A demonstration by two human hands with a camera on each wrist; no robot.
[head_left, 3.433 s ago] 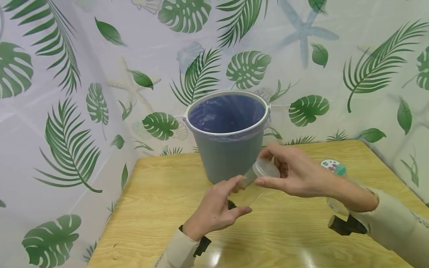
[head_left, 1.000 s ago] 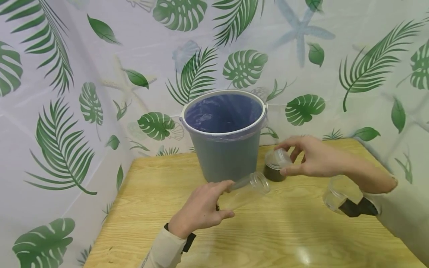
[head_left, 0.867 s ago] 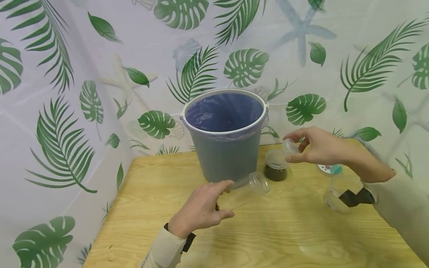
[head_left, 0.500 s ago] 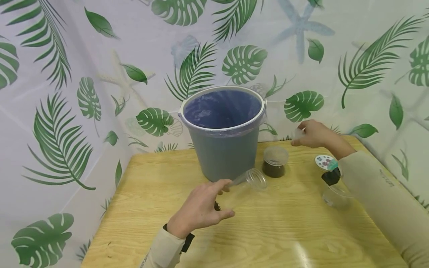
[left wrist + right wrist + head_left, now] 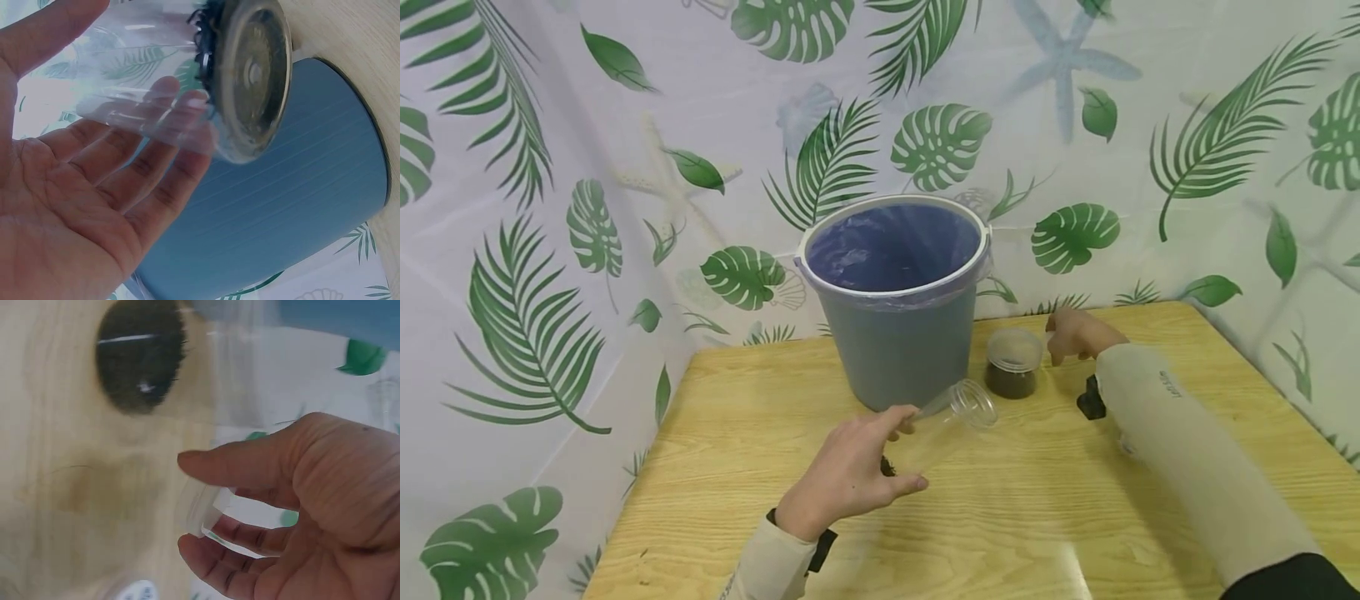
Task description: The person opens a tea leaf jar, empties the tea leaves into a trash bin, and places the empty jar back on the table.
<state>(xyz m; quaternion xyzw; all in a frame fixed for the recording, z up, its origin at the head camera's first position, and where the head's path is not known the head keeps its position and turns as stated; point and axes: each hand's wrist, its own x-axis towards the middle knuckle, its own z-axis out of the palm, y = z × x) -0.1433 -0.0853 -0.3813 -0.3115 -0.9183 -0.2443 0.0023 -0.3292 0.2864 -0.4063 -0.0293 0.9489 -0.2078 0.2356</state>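
Observation:
My left hand (image 5: 850, 479) grips a clear plastic jar (image 5: 137, 59), thumb on one side and fingers on the other. The jar lies tilted, its bare threaded mouth pointing up and to the right in the head view. Dark curly bits (image 5: 205, 50) gather at its base. Between thumb and fingers my right hand (image 5: 1081, 335) pinches a small translucent lid (image 5: 205, 506), low over the table's back right part. Whether the lid touches the tabletop, I cannot tell. Just left of that hand stands a second clear jar (image 5: 1013, 367) with dark contents, its top covered.
A grey-blue bucket (image 5: 898, 350) lined with a purplish bag stands at the back of the wooden table (image 5: 760, 500). A flower-printed round lid (image 5: 139, 591) lies at the right wrist view's lower edge. The right sleeve (image 5: 1187, 450) hides things beneath it. Leaf-patterned cloth hangs behind.
The lid was on the left jar's mouth at first; my right hand has since taken it off and carried it right and back, past the second jar. The left hand stays nearly still.

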